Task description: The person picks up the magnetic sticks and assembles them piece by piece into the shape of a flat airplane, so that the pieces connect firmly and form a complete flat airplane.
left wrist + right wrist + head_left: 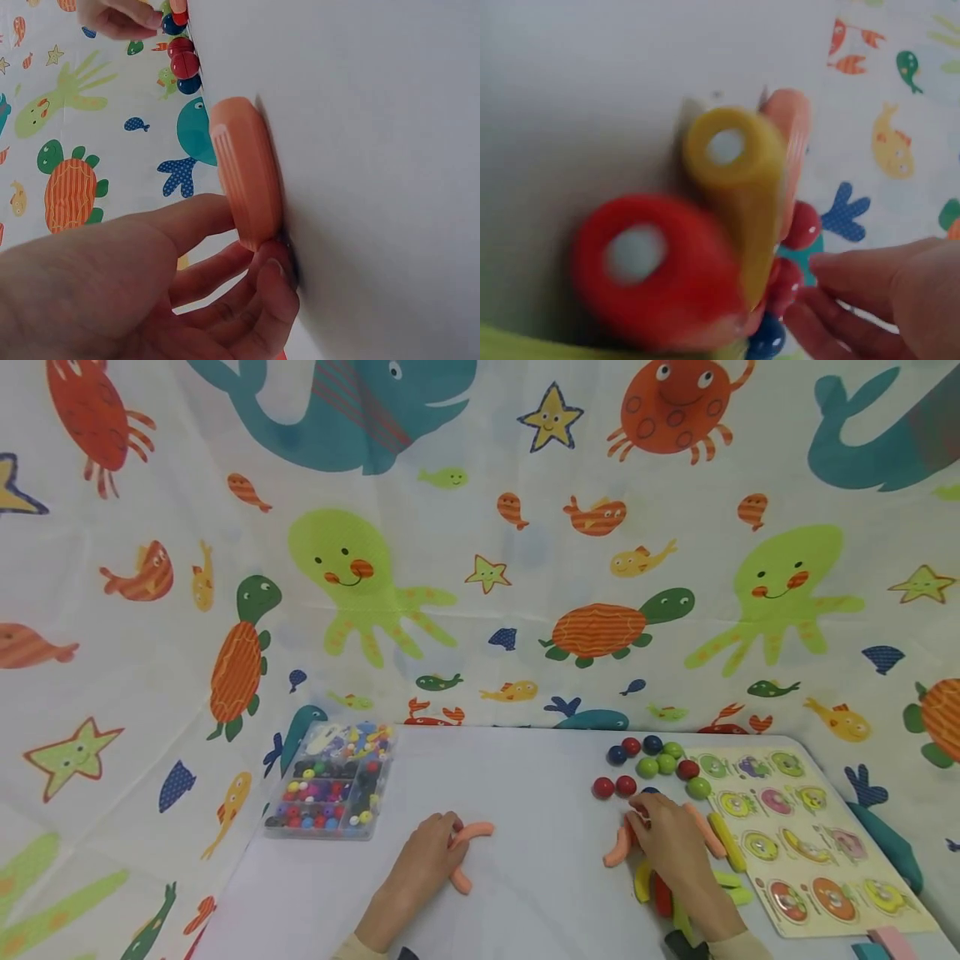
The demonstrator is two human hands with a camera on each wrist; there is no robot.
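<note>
My left hand (452,832) rests on the white table (525,777) and pinches one end of a curved orange tube piece (474,832); a second orange piece (462,882) lies under the hand. In the left wrist view the fingertips (274,274) curl on the lower end of that orange piece (247,172). My right hand (640,814) lies palm down with its fingertips at a cluster of red, blue and green beads (649,766), holding nothing that I can see. Another orange piece (617,850) lies beside it. Blurred yellow (735,180) and red (652,262) tube pieces fill the right wrist view.
A clear box of coloured beads (330,793) stands at the table's far left. A wooden puzzle board (795,835) with round pictures lies at the right edge. Yellow, red and green tube pieces (643,882) lie under my right forearm. A sea-animal cloth (480,568) hangs behind.
</note>
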